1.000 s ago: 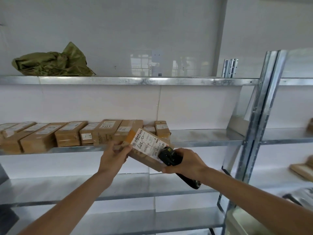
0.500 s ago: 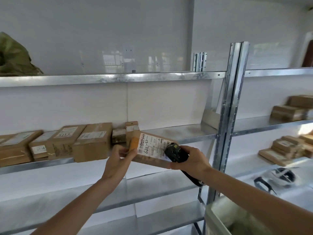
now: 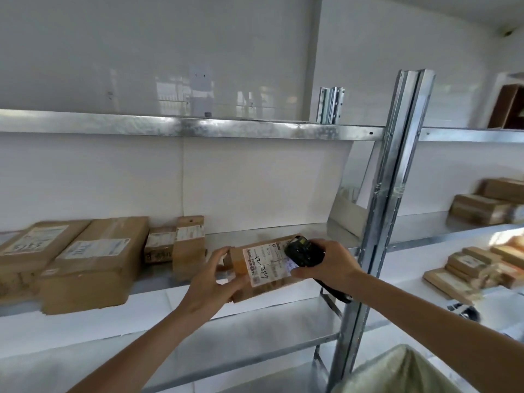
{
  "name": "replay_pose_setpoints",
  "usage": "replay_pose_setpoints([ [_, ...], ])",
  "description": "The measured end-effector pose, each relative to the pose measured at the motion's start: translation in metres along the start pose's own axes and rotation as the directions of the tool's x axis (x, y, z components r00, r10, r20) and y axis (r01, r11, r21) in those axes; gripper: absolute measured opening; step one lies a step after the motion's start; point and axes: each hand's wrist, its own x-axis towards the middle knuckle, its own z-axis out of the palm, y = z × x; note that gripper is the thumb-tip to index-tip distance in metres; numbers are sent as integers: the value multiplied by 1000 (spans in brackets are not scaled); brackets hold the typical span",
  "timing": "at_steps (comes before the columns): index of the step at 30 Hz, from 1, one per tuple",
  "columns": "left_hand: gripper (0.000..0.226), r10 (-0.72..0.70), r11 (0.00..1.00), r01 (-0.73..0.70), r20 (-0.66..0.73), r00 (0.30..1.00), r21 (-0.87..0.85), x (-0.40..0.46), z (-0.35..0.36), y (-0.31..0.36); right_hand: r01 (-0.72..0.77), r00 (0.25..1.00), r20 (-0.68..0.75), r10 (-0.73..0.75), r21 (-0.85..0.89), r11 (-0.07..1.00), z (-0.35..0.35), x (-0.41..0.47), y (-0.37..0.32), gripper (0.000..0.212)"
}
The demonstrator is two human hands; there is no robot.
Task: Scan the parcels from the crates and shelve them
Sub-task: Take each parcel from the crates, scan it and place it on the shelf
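Left hand (image 3: 211,282) grips the parcel (image 3: 265,268) at its left end, thumb on top, fingers curled under. Right hand (image 3: 330,263) is wrapped round the scanner (image 3: 304,252), pressed against the parcel's right end; scanner head sits over the right edge of the label (image 3: 268,262). A strap hangs below the right wrist.

Parcel is between both hands, label up and tilted toward the camera, at the front lip of the shelf (image 3: 255,236), over the bare stretch right of the small boxes (image 3: 177,248). Can't tell if its far edge touches the shelf yet or is just above it.

Step in hand, likely: setting the parcel down on the shelf, scan probably done, though no way to confirm that here. To do it well: slide it back flat, label facing out and readable, left hand guiding. Keep it beside the small boxes, not on them, and clear of the post (image 3: 391,194) on the right. Mind the scanner doesn't snag the label while pushing. Risk: parcel hanging over the lip, tipping off once released.

Further left, larger boxes (image 3: 96,259) already shelved. More parcels on the right bay (image 3: 479,208). A sack (image 3: 397,370) sits low right.
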Motion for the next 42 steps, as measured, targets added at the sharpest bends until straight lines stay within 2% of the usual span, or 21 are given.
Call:
replay_pose_setpoints([
  [7, 41, -160, 981, 154, -42, 986, -123, 22, 0, -15, 43, 998, 50, -41, -41, 998, 20, 54, 5, 61],
  [11, 40, -192, 974, 179, -89, 977, -138, 24, -3, -17, 97, 994, 66, -92, -80, 992, 30, 70, 1, 53],
  [17, 47, -225, 964, 188, -198, 954, -189, 28, 5, -17, 152, 988, -2, -153, -65, 986, 44, 80, -3, 74],
  [25, 49, -329, 938, 263, -338, 882, -227, 39, 35, -23, 240, 953, 189, -236, 3, 971, 67, 76, 4, 84],
  [33, 53, -384, 922, 365, -405, 830, -127, 42, 52, -31, 290, 923, 251, -293, 49, 956, 78, 87, 18, 94],
  [40, 46, -368, 922, 383, -441, 819, -60, 44, 55, -42, 325, 900, 278, -336, 89, 942, 89, 101, 24, 84],
  [42, 51, -362, 922, 384, -435, 825, -38, 46, 54, -43, 330, 892, 291, -345, 100, 939, 90, 106, 23, 76],
])
